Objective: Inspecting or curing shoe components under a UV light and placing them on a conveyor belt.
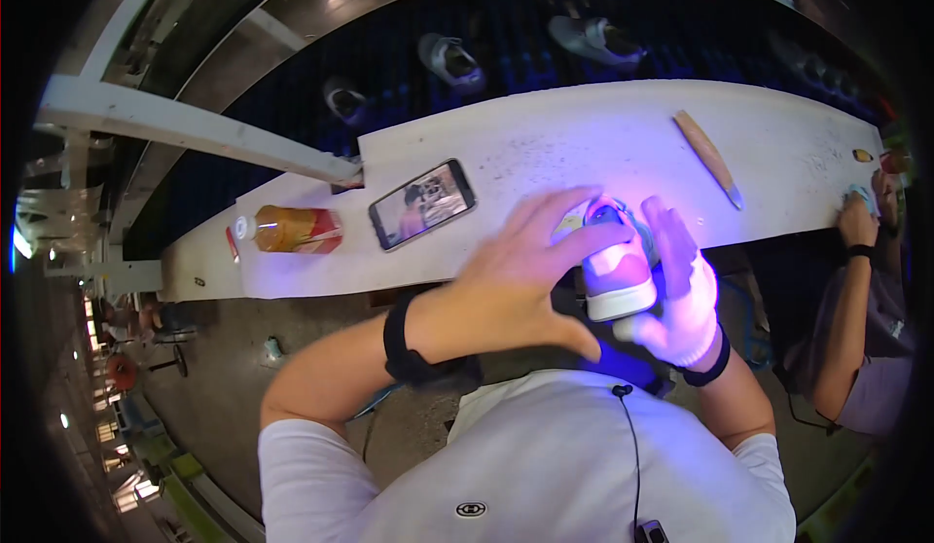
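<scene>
A sneaker [621,295] with a white sole and pink heel, its heel toward me, is held above the near edge of the bench. My right hand [681,295], in a pale glove, grips it from the right side. Bare and slightly blurred, my left hand [511,290] reaches over from the left with spread fingers. One finger crosses the shoe's upper, while the thumb hangs apart below; whether the finger presses on it I cannot tell. Violet-blue light falls on the shoe and glove. The toe is mostly hidden behind my fingers.
On the white bench [545,149] lie a phone [421,204], a bottle of orange drink [292,230] and a wooden-handled tool [707,159]. Beyond, several shoes rest on a dark conveyor [516,18]. A metal beam [195,125] slants in at left. A co-worker's arm [854,290] is at right.
</scene>
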`<action>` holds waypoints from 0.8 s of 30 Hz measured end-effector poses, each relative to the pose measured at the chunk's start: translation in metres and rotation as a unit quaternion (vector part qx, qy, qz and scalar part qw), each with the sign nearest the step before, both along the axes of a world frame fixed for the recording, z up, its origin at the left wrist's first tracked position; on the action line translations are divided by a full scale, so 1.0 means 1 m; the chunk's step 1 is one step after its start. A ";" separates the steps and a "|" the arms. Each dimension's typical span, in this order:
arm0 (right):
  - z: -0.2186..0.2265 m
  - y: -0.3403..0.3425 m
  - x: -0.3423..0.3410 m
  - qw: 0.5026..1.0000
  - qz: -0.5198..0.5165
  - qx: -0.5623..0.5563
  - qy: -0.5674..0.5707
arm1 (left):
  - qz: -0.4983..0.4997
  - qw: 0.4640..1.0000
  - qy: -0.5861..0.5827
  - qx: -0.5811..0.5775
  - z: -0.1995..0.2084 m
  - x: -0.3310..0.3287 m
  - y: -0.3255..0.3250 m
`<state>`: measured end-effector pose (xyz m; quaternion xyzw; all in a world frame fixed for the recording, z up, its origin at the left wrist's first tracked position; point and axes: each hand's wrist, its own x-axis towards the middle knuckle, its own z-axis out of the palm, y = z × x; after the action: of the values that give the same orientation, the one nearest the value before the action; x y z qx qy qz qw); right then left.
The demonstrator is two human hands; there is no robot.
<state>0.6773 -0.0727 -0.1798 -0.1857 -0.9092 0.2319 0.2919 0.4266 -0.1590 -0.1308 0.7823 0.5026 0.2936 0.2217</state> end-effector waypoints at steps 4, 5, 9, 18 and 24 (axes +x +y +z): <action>-0.030 -0.020 -0.051 0.998 -0.043 0.040 -0.004 | 0.220 0.938 -0.245 -0.106 -0.038 0.020 -0.045; -0.026 -0.018 -0.057 0.999 -0.038 0.011 0.012 | 0.223 0.940 -0.239 -0.098 -0.041 0.013 -0.045; -0.013 0.008 -0.041 0.986 -0.104 -0.089 0.090 | 0.265 0.928 -0.257 -0.047 0.012 -0.021 -0.057; -0.085 0.058 -0.005 0.970 -0.229 -0.028 0.075 | 0.276 0.681 0.195 0.650 0.303 -0.171 0.111; -0.087 0.060 -0.018 0.961 -0.258 -0.040 0.091 | 0.223 0.822 0.278 0.445 0.397 -0.288 0.243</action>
<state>0.6590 -0.0131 -0.2668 -0.4034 -0.7899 0.2009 0.4159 0.1388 0.0838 0.2665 0.7107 0.5188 0.2966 -0.3712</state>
